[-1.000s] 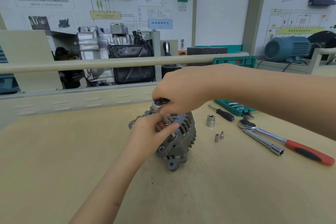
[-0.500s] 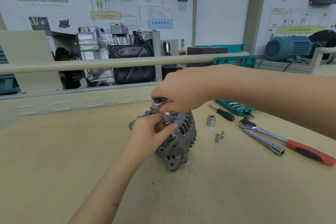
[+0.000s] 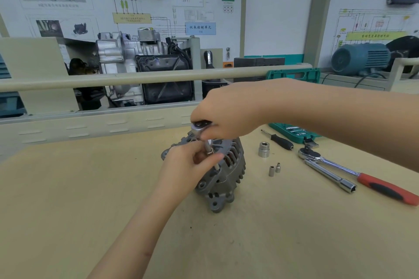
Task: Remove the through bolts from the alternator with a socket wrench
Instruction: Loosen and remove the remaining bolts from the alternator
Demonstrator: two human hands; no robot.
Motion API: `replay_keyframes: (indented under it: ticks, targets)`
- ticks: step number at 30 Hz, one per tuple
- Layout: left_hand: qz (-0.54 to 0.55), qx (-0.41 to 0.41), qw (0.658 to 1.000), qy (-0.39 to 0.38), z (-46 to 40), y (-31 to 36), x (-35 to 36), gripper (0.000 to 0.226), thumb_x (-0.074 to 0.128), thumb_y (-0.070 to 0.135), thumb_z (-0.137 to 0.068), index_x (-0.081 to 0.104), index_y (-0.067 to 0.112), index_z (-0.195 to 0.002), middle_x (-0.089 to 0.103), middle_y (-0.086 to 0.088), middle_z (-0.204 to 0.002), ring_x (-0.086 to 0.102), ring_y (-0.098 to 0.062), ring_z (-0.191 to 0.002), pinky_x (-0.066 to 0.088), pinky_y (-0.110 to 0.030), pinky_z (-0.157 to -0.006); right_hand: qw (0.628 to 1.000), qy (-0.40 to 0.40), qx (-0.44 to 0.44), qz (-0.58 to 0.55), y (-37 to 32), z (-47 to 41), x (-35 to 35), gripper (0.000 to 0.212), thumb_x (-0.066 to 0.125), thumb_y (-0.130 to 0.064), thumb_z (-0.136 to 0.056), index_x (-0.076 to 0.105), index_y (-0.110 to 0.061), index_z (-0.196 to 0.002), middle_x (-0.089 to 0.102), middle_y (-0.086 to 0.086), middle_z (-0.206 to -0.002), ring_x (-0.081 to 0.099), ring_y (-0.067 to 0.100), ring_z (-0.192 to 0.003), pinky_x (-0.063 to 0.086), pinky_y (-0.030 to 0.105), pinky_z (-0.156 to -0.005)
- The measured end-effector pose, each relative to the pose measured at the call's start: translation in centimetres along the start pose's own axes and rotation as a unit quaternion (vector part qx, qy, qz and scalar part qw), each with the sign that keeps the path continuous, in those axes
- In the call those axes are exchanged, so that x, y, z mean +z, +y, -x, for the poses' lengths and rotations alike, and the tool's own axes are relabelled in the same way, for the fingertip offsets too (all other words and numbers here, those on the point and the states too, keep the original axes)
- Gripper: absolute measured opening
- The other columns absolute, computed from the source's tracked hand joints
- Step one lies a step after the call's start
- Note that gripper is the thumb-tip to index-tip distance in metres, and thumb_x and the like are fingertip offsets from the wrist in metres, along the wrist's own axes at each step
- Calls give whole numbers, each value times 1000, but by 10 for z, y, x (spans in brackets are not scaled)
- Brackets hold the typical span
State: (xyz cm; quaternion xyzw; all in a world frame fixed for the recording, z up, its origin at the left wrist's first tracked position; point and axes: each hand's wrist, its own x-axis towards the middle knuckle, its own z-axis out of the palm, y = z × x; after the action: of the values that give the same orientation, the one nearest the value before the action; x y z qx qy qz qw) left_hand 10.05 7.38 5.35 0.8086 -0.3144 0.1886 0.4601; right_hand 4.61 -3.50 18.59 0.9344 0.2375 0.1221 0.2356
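Note:
A grey alternator point(image 3: 226, 174) stands on the wooden table point(image 3: 90, 199) at the centre. My right hand point(image 3: 229, 112) grips the head of a small socket wrench point(image 3: 199, 127) above it. The wrench's thin extension and socket point(image 3: 209, 149) run down to the alternator's housing. My left hand point(image 3: 188, 165) pinches that extension just below the wrench head. The bolt under the socket is hidden by my fingers.
Right of the alternator lie a large socket point(image 3: 263, 149), two small sockets point(image 3: 274, 169), a black-handled driver point(image 3: 281, 141), a red-handled ratchet point(image 3: 362, 176) and a long socket bar point(image 3: 331, 176). A green tool case point(image 3: 294, 131) sits behind them. A rail point(image 3: 136, 77) borders the table's far side.
The right hand and wrench head have shifted very slightly over the alternator; the left hand keeps its pinch on the extension.

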Motion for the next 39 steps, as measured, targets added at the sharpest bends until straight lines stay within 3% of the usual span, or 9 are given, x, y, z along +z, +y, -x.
replay_keyframes:
  ticks: [10, 13, 16, 20, 24, 27, 30, 36, 39]
  targets:
    - [-49, 54, 997, 33, 2, 2, 3, 31, 66, 40, -73, 40, 42, -58, 49, 14, -44, 50, 2, -55, 35, -10, -50, 999, 2, -5, 40, 0, -7, 3, 27, 45, -39, -89, 58, -16, -95, 45, -4, -64, 32, 9, -49, 25, 26, -43]
    - [4, 32, 999, 0, 1, -2, 2, 14, 64, 40, -72, 60, 27, -68, 55, 8, -51, 50, -5, -53, 38, -18, -49, 1000, 10, -2, 25, 0, 0, 1, 26, 45, -36, -90, 60, -16, -99, 36, -7, -60, 28, 7, -48, 22, 23, -43]
    - [17, 24, 1000, -8, 1, -5, 2, 25, 63, 37, -74, 65, 12, -72, 53, 5, -51, 47, -4, -51, 38, -21, -50, 1000, 4, -3, 4, 1, 4, -3, 29, 44, -36, -91, 59, -16, -106, 40, -6, -65, 28, 5, -49, 23, 20, -44]
    - [-19, 33, 999, 23, 2, -2, 5, 25, 67, 34, -75, 53, 18, -62, 42, 9, -46, 46, -2, -53, 35, -14, -50, 1000, -4, 1, 30, 0, 3, -5, 28, 44, -37, -91, 58, -17, -103, 36, -8, -62, 29, 6, -50, 22, 22, -44]
    - [-21, 32, 999, 32, 2, -1, 6, 22, 67, 38, -74, 55, 22, -66, 40, 9, -47, 44, -3, -52, 33, -16, -49, 999, -12, -34, 33, 4, -3, -4, 30, 41, -40, -92, 56, -14, -97, 53, -1, -78, 49, 15, -65, 30, 25, -47]
    - [-5, 23, 1000, 15, 1, -3, 3, 23, 68, 37, -74, 59, 16, -68, 48, 6, -50, 46, -5, -52, 34, -19, -49, 999, 6, -13, 35, 3, -3, 1, 29, 41, -38, -92, 58, -17, -104, 47, -5, -71, 34, 9, -52, 27, 23, -45]
    - [7, 15, 1000, -5, 1, -4, 3, 24, 66, 33, -76, 64, 9, -73, 56, 1, -55, 48, -5, -53, 40, -25, -52, 1000, 8, -18, 20, 2, -3, 2, 29, 41, -34, -93, 58, -17, -108, 56, 1, -83, 36, 12, -56, 28, 21, -49]
    - [-4, 28, 999, 23, 1, -4, 6, 33, 69, 30, -76, 45, 28, -52, 50, 17, -44, 48, 3, -50, 35, -8, -49, 1000, 10, -6, 19, 5, -3, 0, 29, 46, -40, -90, 60, -17, -102, 37, -9, -61, 29, 4, -48, 21, 21, -43]
    - [-12, 51, 998, 39, 2, -1, 9, 41, 66, 30, -78, 34, 33, -53, 48, 23, -48, 44, 2, -48, 32, -8, -48, 1000, 9, -9, 27, 7, -12, 2, 27, 47, -44, -88, 54, -18, -87, 43, -7, -63, 40, 9, -52, 25, 23, -43]
